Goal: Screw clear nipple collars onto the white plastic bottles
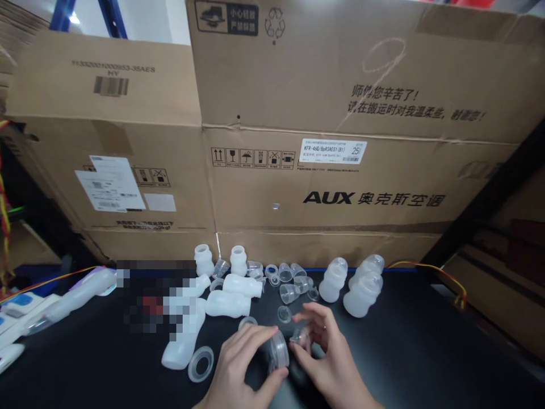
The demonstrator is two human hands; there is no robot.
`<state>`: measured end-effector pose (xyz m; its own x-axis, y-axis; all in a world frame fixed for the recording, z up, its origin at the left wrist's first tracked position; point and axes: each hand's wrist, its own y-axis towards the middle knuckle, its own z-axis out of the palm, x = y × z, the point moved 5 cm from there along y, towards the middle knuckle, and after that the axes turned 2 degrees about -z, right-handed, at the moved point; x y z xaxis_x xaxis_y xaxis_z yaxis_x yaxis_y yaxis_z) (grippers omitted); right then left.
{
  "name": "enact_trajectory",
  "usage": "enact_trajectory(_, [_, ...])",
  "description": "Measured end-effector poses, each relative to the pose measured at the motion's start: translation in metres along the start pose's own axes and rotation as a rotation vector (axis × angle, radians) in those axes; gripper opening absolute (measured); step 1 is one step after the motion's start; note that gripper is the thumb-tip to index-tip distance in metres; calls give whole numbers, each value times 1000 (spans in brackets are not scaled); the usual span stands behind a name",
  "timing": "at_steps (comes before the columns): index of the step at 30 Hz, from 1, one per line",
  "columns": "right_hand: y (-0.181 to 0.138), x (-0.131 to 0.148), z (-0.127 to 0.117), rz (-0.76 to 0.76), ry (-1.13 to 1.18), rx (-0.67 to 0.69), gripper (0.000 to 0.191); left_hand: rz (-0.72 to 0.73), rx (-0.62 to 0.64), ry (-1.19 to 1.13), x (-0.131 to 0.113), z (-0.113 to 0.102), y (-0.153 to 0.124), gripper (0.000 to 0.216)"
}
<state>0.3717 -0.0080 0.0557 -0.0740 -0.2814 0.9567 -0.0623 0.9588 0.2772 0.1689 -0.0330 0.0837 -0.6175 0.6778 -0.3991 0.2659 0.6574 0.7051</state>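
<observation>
My left hand (242, 363) grips a clear plastic ring cap (277, 352) on its edge, low in the middle of the black table (426, 352). My right hand (330, 352) pinches a small clear silicone teat (301, 338) right beside the cap. Translucent white bottles lie on their sides just beyond my hands (227, 304), and two stand upright at the back (203, 259). A loose ring (200, 363) lies left of my left hand.
Three capped bottles (361, 289) stand at the right rear. Several small clear teats and caps (289, 278) are scattered between. Large cardboard boxes (340, 170) wall off the back. A plastic-wrapped item (72, 298) and packets lie far left. A blurred patch covers part of the table.
</observation>
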Motion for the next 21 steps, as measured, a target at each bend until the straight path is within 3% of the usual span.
enact_trajectory(4, [-11, 3, 6, -168, -235, 72, 67, 53, 1, 13, -6, -1, 4, 47])
enact_trajectory(8, [-18, 20, 11, -246, -190, 173, 70, 67, -10, 44, -8, -1, 8, 43])
enact_trajectory(12, [-19, 32, 8, -171, -14, 233, 64, -4, 51, -22, -3, 0, 10, 43])
enact_trajectory(21, [-16, 6, 10, 1, 67, 50, 39, 18, 9, -45, -6, 1, 8, 46])
